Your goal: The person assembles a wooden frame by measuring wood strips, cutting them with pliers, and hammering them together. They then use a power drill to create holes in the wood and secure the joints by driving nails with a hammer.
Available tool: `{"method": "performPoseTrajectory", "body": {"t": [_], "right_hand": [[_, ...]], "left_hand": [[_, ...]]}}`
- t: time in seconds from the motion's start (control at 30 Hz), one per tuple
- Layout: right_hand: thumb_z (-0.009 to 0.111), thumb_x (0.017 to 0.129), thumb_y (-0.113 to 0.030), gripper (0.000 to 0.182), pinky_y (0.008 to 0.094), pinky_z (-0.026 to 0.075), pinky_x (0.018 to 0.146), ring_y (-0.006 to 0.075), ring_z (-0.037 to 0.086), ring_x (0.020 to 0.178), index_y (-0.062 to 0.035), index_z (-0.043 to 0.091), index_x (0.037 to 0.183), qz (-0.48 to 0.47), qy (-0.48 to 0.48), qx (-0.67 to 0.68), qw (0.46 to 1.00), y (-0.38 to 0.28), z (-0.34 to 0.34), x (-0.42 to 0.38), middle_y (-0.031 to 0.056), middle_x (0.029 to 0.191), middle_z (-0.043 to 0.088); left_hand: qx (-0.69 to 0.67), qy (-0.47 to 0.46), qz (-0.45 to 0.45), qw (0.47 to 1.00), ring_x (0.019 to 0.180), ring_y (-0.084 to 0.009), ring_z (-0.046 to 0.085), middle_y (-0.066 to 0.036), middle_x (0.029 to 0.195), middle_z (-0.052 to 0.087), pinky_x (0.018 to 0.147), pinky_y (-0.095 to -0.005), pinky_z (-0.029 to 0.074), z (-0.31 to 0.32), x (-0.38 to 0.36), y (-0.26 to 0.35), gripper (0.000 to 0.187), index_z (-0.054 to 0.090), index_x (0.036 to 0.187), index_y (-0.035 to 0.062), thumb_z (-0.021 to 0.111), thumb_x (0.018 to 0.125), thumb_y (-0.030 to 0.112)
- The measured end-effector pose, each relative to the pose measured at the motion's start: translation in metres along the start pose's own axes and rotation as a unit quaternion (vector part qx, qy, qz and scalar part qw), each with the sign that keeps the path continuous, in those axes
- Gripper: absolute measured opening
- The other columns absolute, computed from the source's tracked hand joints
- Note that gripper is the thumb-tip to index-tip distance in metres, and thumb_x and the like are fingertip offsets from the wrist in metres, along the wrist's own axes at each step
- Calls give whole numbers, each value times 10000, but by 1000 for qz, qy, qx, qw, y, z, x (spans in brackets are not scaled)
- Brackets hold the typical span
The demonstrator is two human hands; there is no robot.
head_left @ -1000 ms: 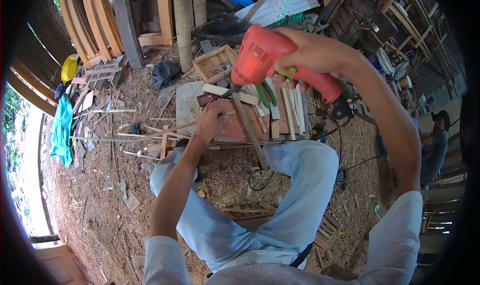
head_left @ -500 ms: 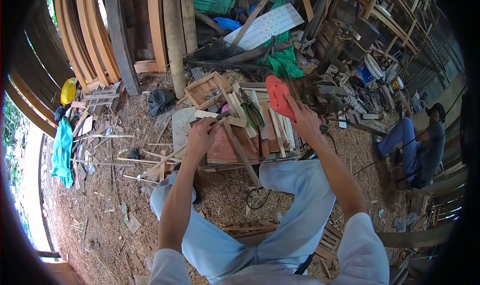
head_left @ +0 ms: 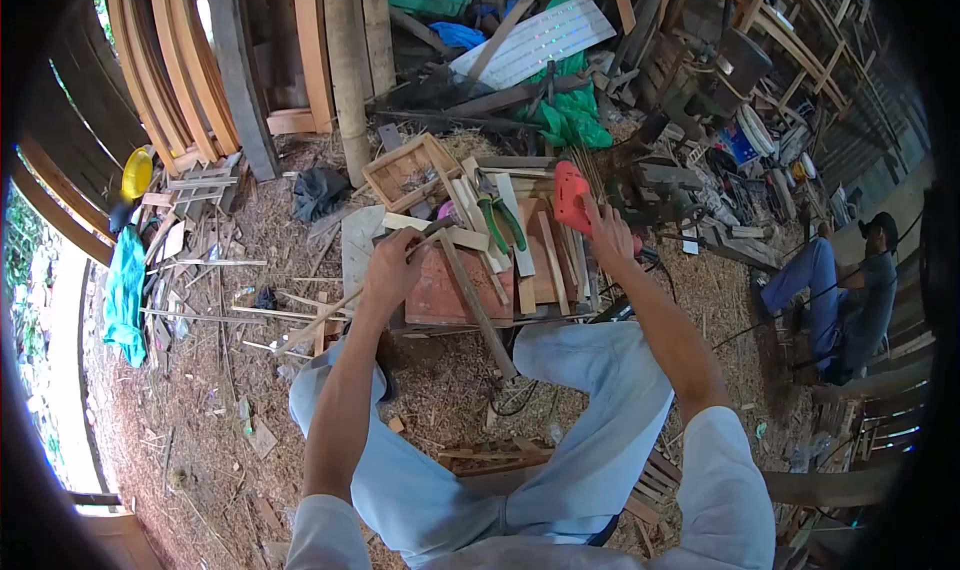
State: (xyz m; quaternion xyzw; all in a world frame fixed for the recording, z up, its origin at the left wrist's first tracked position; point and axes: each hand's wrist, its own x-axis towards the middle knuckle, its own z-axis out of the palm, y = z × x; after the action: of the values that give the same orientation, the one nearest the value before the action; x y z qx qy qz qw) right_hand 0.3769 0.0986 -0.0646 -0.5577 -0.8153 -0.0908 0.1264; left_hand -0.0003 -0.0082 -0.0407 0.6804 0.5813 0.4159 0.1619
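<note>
My left hand (head_left: 393, 262) is closed around a thin wooden stick (head_left: 325, 315), which slants down to the left. Just right of its fingertips is the dark end of a wood piece (head_left: 437, 227). A longer wooden strip (head_left: 475, 305) leans from the work surface toward my knees. In my right hand (head_left: 610, 238) is a red power tool (head_left: 571, 198), gripped at its near end; its working end cannot be made out. Between the hands, green-handled pliers (head_left: 502, 225) lie on wood strips (head_left: 548, 260), over a reddish board (head_left: 450, 295).
A wooden tray (head_left: 408, 173) with small bits sits behind the strips. Shavings and scrap cover the floor (head_left: 220, 410). Tall planks (head_left: 180, 60) stand at back left. Another person (head_left: 860, 290) sits at right. A black cord (head_left: 655, 260) runs near my right hand.
The red power tool and my right hand have shifted slightly right and down, and the tool stands more upright. My left hand has moved slightly left, still holding the stick. The view has shifted a little.
</note>
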Motion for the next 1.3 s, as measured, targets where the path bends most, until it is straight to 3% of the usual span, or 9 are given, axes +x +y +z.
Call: {"method": "performPoseTrajectory", "body": {"t": [0.17,0.23,0.4,0.93,1.03,1.1,1.13,1.2,1.3], "right_hand": [[563,814,-12,720,436,497,792,374,561,1027,-172,243,1439,-17,-12,-63,998,2,7,-12,196,1107,527],[631,777,-42,809,458,474,827,372,530,1085,-157,203,1453,-18,-33,-61,997,2,7,-11,186,1134,522],[776,643,-190,1121,625,358,942,411,461,1196,-156,51,1498,42,-116,43,991,-6,3,-8,232,1275,447],[679,761,-218,1061,678,255,1025,479,290,1346,-162,-76,1504,154,-335,-28,929,-46,-27,27,343,1443,236],[659,778,-214,1015,701,260,995,462,343,1315,-170,-42,1511,159,-293,-64,941,-56,-38,26,288,1436,283],[606,819,-155,721,622,364,944,435,451,1217,-130,259,1450,113,-135,-25,984,-62,-53,25,239,1316,444],[606,819,-155,721,622,364,944,435,451,1217,-130,259,1450,111,-135,-26,984,-66,-54,27,239,1316,444],[647,805,-121,370,533,461,849,386,557,1083,-59,521,1148,11,51,139,989,-78,-56,34,187,1087,574],[605,844,-140,166,470,508,755,387,616,930,-22,560,953,6,45,243,969,-119,-53,30,184,933,619]], "left_hand": [[6,-7,-16,1000,815,-402,626,-217,886,646,689,-440,492,6,-1,4,161,603,935,-3,662,818,90],[20,-12,-28,999,821,-402,628,-218,889,647,692,-441,493,6,-2,5,164,602,940,1,661,820,96],[15,12,19,1000,729,-367,613,-198,818,642,634,-415,464,10,-2,-1,168,604,951,-12,666,829,85],[-6,-10,-10,1000,794,-388,639,-208,881,653,674,-439,498,12,-4,-7,187,626,985,14,648,824,108],[-16,-4,-17,1000,788,-396,634,-215,878,649,670,-442,494,8,-7,-8,183,626,976,7,648,820,100],[-28,2,-10,1000,787,-402,628,-219,876,646,665,-447,489,7,-7,-10,182,627,971,3,649,815,93],[-29,4,-12,1000,787,-402,628,-219,876,646,665,-447,489,5,-7,-11,182,627,971,3,649,815,93],[-24,10,-7,1000,789,-407,622,-220,874,644,664,-454,488,3,-8,-13,171,626,962,2,643,814,87],[-15,7,-20,1000,798,-414,618,-220,878,644,672,-457,490,4,-7,-12,164,618,958,1,635,817,84]]}}
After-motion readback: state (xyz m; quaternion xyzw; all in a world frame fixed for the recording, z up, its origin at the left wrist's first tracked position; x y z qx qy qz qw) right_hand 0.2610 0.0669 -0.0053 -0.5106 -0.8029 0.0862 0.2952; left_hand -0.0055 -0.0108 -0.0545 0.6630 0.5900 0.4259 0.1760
